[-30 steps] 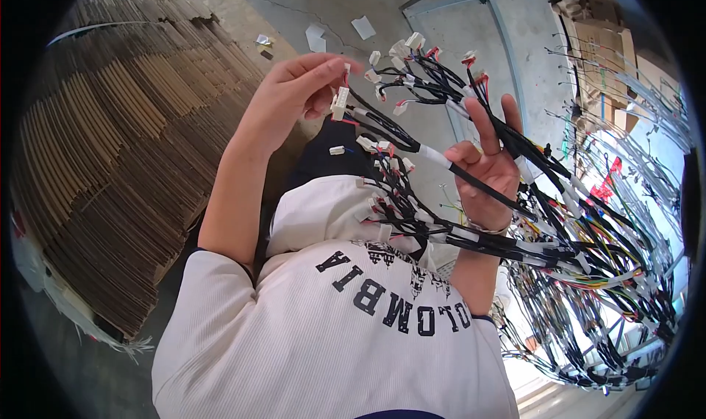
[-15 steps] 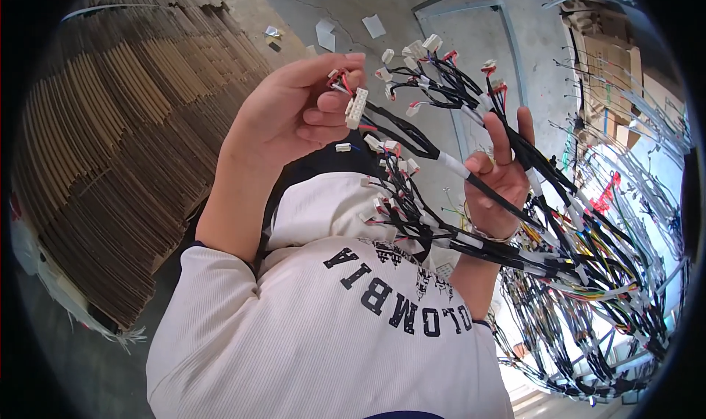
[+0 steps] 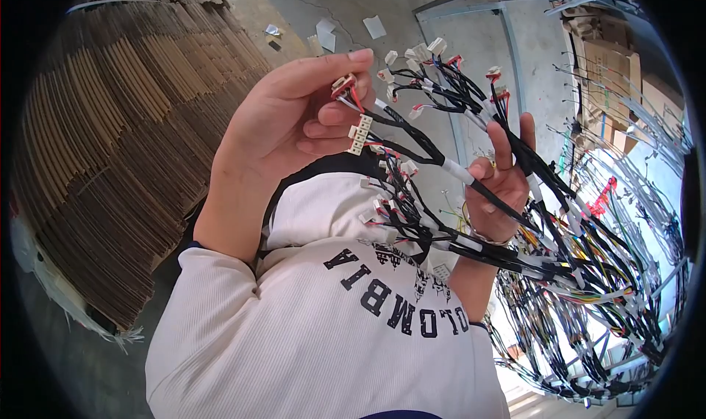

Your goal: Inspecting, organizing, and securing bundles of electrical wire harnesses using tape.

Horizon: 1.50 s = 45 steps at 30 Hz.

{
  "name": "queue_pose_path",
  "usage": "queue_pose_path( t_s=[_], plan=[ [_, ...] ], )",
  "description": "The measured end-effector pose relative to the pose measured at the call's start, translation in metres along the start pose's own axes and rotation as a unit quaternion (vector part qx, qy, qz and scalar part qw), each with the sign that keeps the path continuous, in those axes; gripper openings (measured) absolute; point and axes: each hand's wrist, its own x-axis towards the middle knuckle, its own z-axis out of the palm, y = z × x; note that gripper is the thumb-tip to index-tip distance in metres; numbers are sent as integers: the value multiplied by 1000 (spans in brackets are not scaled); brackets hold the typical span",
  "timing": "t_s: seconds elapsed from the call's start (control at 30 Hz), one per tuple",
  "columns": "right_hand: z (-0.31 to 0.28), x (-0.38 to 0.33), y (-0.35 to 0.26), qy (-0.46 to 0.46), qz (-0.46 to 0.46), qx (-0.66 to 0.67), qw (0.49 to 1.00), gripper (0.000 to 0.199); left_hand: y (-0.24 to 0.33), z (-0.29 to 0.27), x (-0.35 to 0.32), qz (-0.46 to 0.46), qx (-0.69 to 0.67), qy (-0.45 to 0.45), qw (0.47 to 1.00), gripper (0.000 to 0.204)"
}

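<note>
Wire harness (image 3: pixel 471 191), black-sleeved with many branch leads, sits raised in front of my chest between both hands, its trunk running right into a large looped mass of further harnesses (image 3: pixel 603 301). My left hand (image 3: pixel 283 128) has thumb and forefinger pinched narrow on one red connector (image 3: pixel 343 86), with a white connector (image 3: pixel 358 135) lying against the curled lower fingers. My right hand (image 3: pixel 500 180) is closed around the taped trunk, two fingers standing up behind the wires. I judge the check as early: one lead is singled out, and roughly a dozen other plugs fan out untouched at the far end; an exact count is not possible through the tangle. I count two hands, one harness in hand. Stacked cardboard (image 3: pixel 125 147) lies left, with a few paper scraps (image 3: pixel 323 30) on the far floor.
</note>
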Motion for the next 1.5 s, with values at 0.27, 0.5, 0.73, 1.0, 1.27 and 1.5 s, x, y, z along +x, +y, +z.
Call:
queue_pose_path(
  t_s=[0.27, 0.5, 0.73, 1.0, 1.27, 1.5],
  plan=[
    [1, 1, 1, 1, -6, 3, 1000, 108, -1, 5, 0, 25, 21, 28, 999, 35],
    [7, 0, -7, 48, 28, -2, 998, 114, -2, -1, 8, 24, -24, -3, 999, 30],
    [-16, 8, -20, 175, 169, -447, 861, 69, -11, -27, 53, 284, 228, 136, 921, 27],
    [-28, 10, -11, 233, 209, -332, 890, 52, -103, 20, 55, 309, 629, -166, 694, 33],
    [-46, 9, -7, 80, 87, -70, 990, 25, -127, 31, 53, 361, 721, -181, 563, 30],
    [-32, -2, -16, -60, 66, -143, 986, 40, -80, 40, 61, 553, 718, 1, 423, 39]
  ],
)
